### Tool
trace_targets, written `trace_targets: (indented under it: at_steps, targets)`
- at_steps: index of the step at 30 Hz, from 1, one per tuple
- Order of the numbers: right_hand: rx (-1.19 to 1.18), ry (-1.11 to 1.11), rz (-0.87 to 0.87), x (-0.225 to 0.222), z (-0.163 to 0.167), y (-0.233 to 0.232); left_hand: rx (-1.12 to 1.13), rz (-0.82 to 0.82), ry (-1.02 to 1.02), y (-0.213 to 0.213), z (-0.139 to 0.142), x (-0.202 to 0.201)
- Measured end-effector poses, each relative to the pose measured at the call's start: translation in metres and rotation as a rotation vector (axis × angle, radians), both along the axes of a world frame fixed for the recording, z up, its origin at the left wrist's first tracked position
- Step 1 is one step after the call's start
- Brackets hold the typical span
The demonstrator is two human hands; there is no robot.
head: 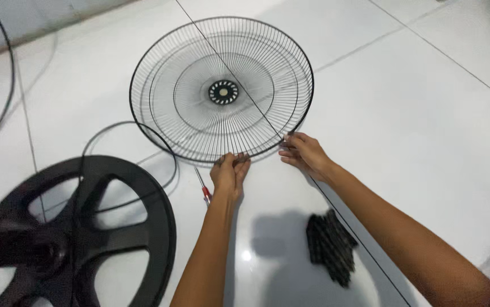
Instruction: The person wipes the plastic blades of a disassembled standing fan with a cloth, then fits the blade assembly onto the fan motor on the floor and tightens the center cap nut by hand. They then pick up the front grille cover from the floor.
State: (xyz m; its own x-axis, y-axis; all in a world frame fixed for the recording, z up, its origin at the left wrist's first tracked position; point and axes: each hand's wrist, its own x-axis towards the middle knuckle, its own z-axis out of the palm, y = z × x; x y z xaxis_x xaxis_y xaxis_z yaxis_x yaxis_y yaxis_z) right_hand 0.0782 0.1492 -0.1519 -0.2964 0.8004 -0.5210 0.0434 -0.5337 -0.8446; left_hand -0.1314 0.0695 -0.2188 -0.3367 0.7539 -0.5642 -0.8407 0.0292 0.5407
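The floor (427, 113) is glossy white tile with thin grey grout lines running diagonally, and it reflects an overhead light as a bright spot near the bottom middle. A strip of wall base shows at the top left corner. A round black wire grille (222, 88) lies flat on the floor in the upper middle, its hub at the centre and its near rim toward the person. The left hand (229, 172) pinches that near rim, fingers curled shut on the wire. The right hand (303, 153) sits just beside it at the rim's lower right, fingers curled together on the rim where a thin black cord (347, 219) crosses it; whether it holds cord or rim cannot be told. The cord runs straight from the top edge across the grille and on toward the bottom right corner. A red-handled screwdriver (203, 187) lies just left of the left wrist. A thin black ring (128, 165) lies left of the grille, overlapping a black spoked base (85, 227) at the bottom left corner. A dark folded cloth (330, 245) lies between the forearms. The right side and the top right corner of the floor are bare tile; the left is crowded.
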Motion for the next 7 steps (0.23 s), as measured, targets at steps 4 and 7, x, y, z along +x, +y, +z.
trace_targets:
  at_steps: [4, 7]
  targets:
    - [0.246, -0.391, 0.551, 0.019, 0.004, 0.018, 0.0, 0.028, 0.021, 0.014, -0.01, 0.001]
    - [0.481, -0.867, 1.155, 0.015, 0.009, 0.027, -0.006, 0.092, -0.021, 0.03, -0.016, 0.007]
